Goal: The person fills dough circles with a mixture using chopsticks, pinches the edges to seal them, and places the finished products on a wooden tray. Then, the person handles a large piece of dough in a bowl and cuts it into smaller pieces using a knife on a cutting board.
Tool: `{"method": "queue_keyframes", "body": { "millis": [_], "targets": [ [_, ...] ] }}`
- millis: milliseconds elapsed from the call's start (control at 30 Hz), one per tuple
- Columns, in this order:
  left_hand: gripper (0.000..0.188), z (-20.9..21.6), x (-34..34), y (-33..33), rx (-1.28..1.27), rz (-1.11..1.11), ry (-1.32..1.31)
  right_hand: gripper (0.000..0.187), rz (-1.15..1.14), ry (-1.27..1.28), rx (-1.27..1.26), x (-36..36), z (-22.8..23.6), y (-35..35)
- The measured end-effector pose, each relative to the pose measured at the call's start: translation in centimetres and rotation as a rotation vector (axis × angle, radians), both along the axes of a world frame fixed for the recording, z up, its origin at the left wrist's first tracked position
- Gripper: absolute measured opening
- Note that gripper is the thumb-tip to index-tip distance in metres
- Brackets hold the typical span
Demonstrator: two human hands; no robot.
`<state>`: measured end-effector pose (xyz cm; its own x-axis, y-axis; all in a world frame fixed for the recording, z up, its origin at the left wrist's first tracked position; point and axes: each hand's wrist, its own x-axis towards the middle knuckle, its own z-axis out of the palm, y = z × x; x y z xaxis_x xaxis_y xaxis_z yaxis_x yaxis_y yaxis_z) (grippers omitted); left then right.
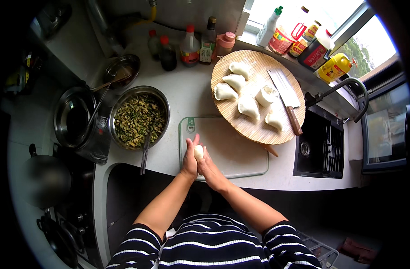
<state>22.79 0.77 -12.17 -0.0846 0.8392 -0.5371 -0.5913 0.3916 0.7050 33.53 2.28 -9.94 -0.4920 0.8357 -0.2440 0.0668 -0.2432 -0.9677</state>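
Between my two palms sits a small white ball of dough [198, 151], pressed from both sides above the cutting board [240, 154]. My left hand [188, 162] lies against its left side with fingers pointing away from me. On the other side my right hand [211, 172] cups it, the heels of both hands close together. Several large white dumplings [249, 107] and a rolled piece of dough [267, 95] rest on a round woven tray [227, 117]. A steel bowl [166, 127] of chopped green and brown filling [137, 117] stands left of the board.
A cleaver [285, 92] lies on the tray's right part. Out from under the tray pokes a tapered wooden end [271, 149]. The black sink [319, 145] is at the right. Sauce bottles [189, 47] line the back. Another metal bowl [61, 117] and a dark pan [57, 237] are left.
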Motion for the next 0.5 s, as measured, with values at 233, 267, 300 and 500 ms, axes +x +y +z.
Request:
{"method": "queue_keyframes", "body": {
  "millis": [233, 267, 300, 500],
  "targets": [
    [0.08, 2.5, 3.1, -1.8, 0.218, -0.16, 0.308, 0.09, -0.181, 0.056, -0.249, 0.8, -2.7, 0.9],
    [0.085, 2.6, 2.3, -1.2, 0.157, -0.137, 0.17, 0.089, -0.091, -0.009, -0.135, 0.8, -1.9, -0.4],
    [0.095, 3.0, 1.4, -0.1, 0.074, -0.197, 0.104, 0.088, -0.098, -0.043, -0.085, 0.4, 0.7, -1.9],
    [0.099, 0.6, 1.7, -0.4, 0.227, -0.24, 0.309, 0.042, -0.244, 0.048, -0.312, 3.9, -2.8, 1.9]
  ]
}}
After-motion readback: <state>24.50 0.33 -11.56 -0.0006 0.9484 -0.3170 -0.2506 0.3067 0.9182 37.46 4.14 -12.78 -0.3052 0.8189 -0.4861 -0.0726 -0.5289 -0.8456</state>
